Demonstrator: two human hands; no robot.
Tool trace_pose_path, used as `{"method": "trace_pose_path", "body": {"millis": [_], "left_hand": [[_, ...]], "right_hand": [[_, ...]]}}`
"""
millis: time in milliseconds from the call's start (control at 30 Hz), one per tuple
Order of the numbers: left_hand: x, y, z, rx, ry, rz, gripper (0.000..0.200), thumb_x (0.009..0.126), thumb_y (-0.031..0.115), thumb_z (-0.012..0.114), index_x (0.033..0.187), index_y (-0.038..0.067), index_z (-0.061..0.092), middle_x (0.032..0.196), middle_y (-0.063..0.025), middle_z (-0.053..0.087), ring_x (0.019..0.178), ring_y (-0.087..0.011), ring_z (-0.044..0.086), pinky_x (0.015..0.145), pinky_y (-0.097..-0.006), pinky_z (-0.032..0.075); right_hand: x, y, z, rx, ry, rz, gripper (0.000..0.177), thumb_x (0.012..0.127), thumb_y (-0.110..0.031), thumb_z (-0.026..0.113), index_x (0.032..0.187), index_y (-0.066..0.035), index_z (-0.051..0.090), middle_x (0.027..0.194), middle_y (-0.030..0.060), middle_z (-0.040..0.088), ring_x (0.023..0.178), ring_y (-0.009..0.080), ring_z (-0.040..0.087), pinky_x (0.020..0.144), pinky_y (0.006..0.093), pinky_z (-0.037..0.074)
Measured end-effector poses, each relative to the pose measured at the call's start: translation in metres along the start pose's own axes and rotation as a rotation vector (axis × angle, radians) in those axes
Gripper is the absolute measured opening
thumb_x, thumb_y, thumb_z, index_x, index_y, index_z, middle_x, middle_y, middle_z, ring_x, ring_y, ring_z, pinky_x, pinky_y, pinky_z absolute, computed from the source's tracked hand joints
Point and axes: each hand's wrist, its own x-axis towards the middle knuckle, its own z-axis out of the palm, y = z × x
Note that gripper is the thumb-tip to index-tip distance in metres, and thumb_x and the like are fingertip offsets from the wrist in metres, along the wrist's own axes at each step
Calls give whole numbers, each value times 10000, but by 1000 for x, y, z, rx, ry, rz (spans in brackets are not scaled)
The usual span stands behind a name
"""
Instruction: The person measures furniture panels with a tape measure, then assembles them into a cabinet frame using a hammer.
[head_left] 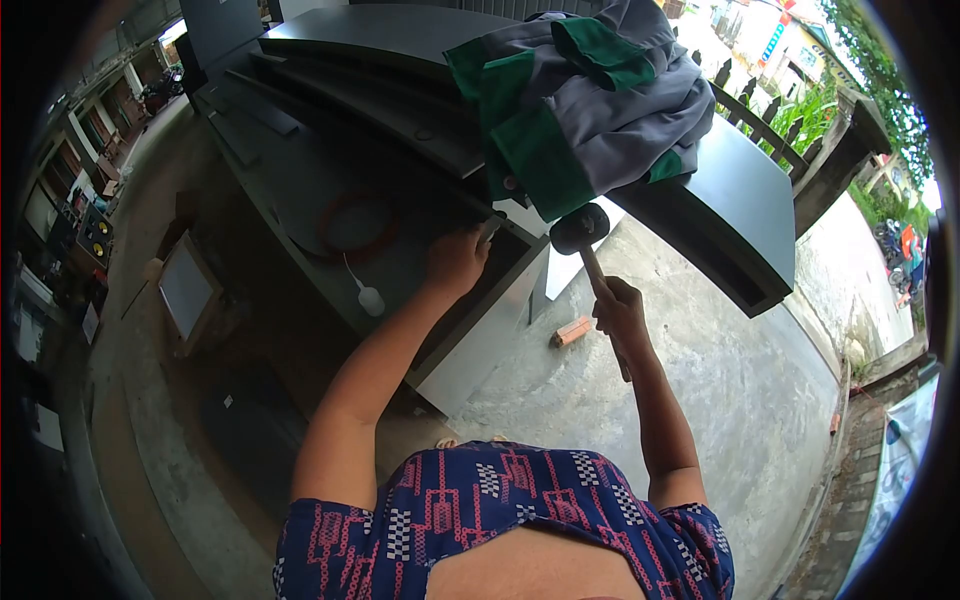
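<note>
My right hand (622,312) is closed around the wooden handle of a rubber mallet (580,229). The mallet's black head is raised beside the corner of a dark grey metal cabinet (480,345), which lies on its side. At the cabinet's upper corner, my left hand (458,260) is closed on a small grey metal piece (491,227), partly hidden by the fingers. Left of that hand, a coil of reddish-brown cord (385,240) and a white plug-like item on a thin cord (371,301) rest on the dark panel.
Behind the mallet, a grey and green jacket (600,110) lies over a long grey metal panel (745,215). A brick (572,331) is on the concrete floor. A framed board (188,290) leans at the left. A fence (765,115) runs along the back right.
</note>
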Motion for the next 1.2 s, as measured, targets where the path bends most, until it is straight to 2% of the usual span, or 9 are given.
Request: {"method": "trace_pose_path", "body": {"millis": [467, 667, 733, 833, 967, 1000, 1033, 1100, 1200], "left_hand": [[12, -1, -3, 74, -123, -115, 318, 778, 262, 577, 1071, 140, 601, 815, -145, 612, 757, -314, 600, 672, -418, 474], [11, -3, 0, 49, -45, -102, 284, 775, 276, 571, 1015, 133, 620, 793, -140, 617, 737, -310, 602, 658, -424, 475], [15, -2, -2, 44, -113, -127, 270, 775, 271, 567, 999, 131, 624, 777, -138, 619, 727, -312, 604, 652, -426, 476], [15, -2, -1, 27, -119, -130, 247, 771, 256, 566, 974, 130, 629, 754, -135, 619, 713, -315, 605, 644, -433, 477], [14, 0, 1, 5, -92, -114, 220, 762, 231, 571, 947, 124, 628, 758, -135, 621, 724, -313, 605, 647, -433, 478], [14, 1, 1, -2, -60, -105, 234, 763, 224, 572, 964, 112, 614, 779, -140, 618, 732, -315, 604, 649, -431, 479], [13, 3, 0, -7, -28, -98, 249, 764, 217, 572, 982, 100, 599, 801, -144, 615, 741, -318, 603, 650, -428, 479], [9, 9, -4, -13, 27, -96, 284, 771, 207, 572, 1022, 75, 563, 837, -154, 602, 749, -320, 598, 648, -423, 479], [-16, 31, -30, -57, 19, -69, 340, 787, 202, 571, 1078, 41, 505, 867, -165, 568, 738, -318, 587, 633, -417, 473]], "right_hand": [[51, -20, 30, -276, -113, -81, 297, 863, -303, 536, 831, -9, 570, 549, 58, 519, 443, 116, 508, 420, 266, 416], [47, -22, 33, -298, -120, -99, 297, 860, -322, 537, 832, -29, 572, 555, 59, 531, 440, 129, 520, 426, 272, 422], [47, -16, 36, -329, -115, -107, 281, 860, -320, 538, 830, -43, 576, 556, 58, 529, 427, 126, 506, 428, 274, 423], [50, -20, 38, -385, -105, 19, 278, 857, -313, 546, 843, -38, 587, 548, 51, 519, 427, 120, 494, 420, 263, 416], [41, -23, 34, -216, -114, 4, 278, 861, -288, 549, 869, -15, 597, 537, 29, 507, 437, 94, 492, 392, 234, 398], [44, -13, 34, -216, -109, -33, 258, 887, -259, 506, 842, -13, 572, 518, 26, 496, 355, 72, 428, 317, 202, 299], [45, -8, 33, -263, -111, -34, 260, 886, -265, 510, 812, -22, 563, 513, 19, 489, 352, 70, 422, 317, 200, 298], [42, -3, 29, -132, -104, 13, 242, 891, -258, 508, 826, -32, 565, 507, 6, 473, 354, 61, 412, 320, 198, 299], [23, -9, 19, -71, -64, -1, 224, 900, -240, 502, 914, -27, 568, 508, -13, 451, 367, 41, 392, 327, 195, 304]]}}
